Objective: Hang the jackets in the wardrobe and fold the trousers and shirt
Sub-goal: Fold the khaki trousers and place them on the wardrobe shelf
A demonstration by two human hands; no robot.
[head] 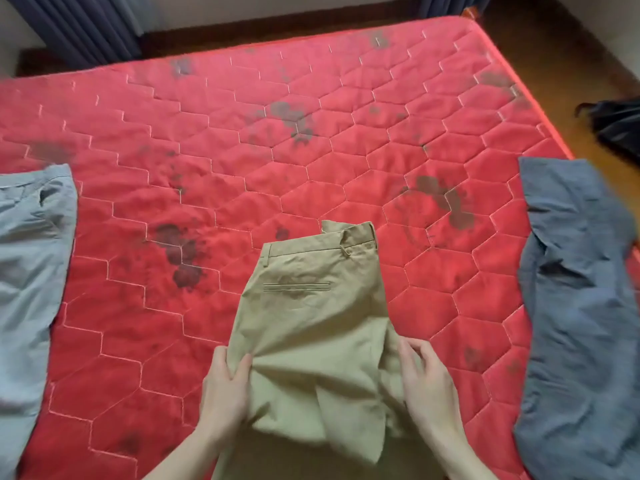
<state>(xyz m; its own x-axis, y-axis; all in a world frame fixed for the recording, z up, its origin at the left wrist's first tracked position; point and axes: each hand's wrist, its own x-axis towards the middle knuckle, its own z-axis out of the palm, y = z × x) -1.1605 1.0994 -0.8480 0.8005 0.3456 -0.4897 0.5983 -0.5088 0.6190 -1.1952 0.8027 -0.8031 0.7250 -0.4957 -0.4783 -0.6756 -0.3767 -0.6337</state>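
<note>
The khaki trousers (311, 327) are lying on the red quilted mattress (242, 150), in the near centre, with the waistband pointing away from the person and a welt pocket facing up. The lower part of the trousers is bunching into creases between the two hands.

The left hand (225, 393) is gripping the left edge of the trousers, with the thumb lying on top of the fabric and the fingers curling around the edge. The right hand (424, 386) is pinching the right edge of the trousers, with the fingers curling over a raised fold of cloth. Both forearms are entering from the bottom of the view.

Light grey trousers (27, 271) are lying at the left edge of the mattress, well apart from the khaki trousers. A blue-grey garment (575, 306) is lying along the right edge of the mattress, partly hanging over its side; its type cannot be told.

Dark stains are showing across the mattress surface. Blue curtains (79, 26) are hanging beyond the far left corner. A dark object (616, 126) is lying on the wooden floor (554, 46) to the right of the mattress
</note>
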